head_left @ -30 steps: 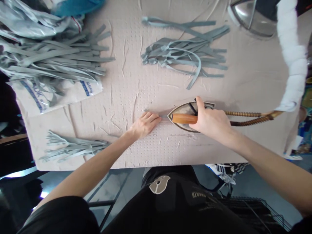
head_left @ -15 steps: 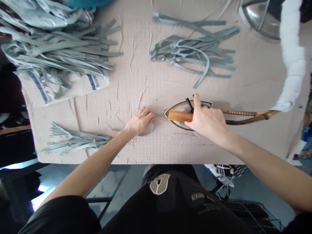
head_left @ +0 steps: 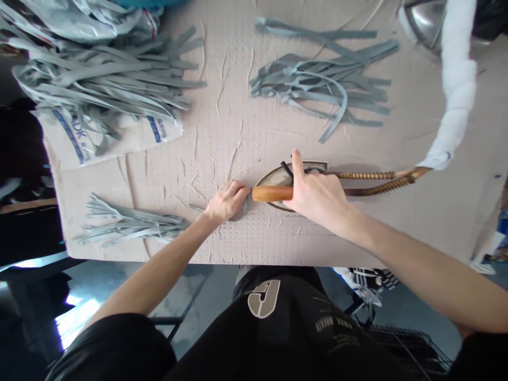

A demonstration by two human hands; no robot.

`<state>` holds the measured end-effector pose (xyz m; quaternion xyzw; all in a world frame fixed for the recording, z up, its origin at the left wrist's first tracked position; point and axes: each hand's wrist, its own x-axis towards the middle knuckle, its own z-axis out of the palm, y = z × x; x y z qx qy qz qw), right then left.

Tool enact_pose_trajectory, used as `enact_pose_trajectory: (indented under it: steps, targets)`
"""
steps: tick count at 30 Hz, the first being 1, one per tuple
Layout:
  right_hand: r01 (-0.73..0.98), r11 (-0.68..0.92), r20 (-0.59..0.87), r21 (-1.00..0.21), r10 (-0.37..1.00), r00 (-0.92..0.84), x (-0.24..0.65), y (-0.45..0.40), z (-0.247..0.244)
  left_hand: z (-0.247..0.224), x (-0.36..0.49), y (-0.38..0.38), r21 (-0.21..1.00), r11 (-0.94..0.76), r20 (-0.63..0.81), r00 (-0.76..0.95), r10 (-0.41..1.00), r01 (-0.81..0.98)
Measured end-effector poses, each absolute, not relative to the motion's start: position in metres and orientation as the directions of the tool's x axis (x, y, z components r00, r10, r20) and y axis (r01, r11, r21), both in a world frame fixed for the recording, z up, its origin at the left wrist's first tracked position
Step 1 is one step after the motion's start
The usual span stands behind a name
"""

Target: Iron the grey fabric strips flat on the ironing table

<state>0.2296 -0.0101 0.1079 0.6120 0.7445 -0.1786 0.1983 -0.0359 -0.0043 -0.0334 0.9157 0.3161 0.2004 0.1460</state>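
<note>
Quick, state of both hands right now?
Left hand: fingers curled, beside a grey strip; grip cannot be told.
Right hand: closed, holding the wooden handle of a flat iron.

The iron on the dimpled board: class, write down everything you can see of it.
The iron sits on the beige dimpled board, its pointed tip facing the left hand. It has a boat-shaped, dull metal body, a varnished-looking orange wooden handle on a thin black strut, and a twisted brown-and-gold cord running right towards a white wrapped sleeve. The right hand grips the handle.
</note>
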Motion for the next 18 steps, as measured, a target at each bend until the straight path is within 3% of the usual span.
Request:
enact_pose_trajectory:
  steps: [5, 10, 18]
  targets:
    - [0.989, 0.133, -0.566, 0.072, 0.822, -0.069, 0.241, -0.013, 0.111, -0.034, -0.04, -0.006, 0.41, -0.763, 0.298, 0.718, 0.629, 0.499]
    - [0.973, 0.176, -0.595, 0.15, 0.802, -0.053, 0.236, -0.01, 0.111, -0.038, -0.038, -0.008, 0.393, -0.758, 0.321, 0.695, 0.644, 0.52]
    - [0.967, 0.254, -0.548, -0.016, 0.807, -0.221, 0.203, 0.002, 0.111, -0.037, -0.041, -0.007, 0.371, -0.691, 0.354, 0.593, 0.723, 0.621]
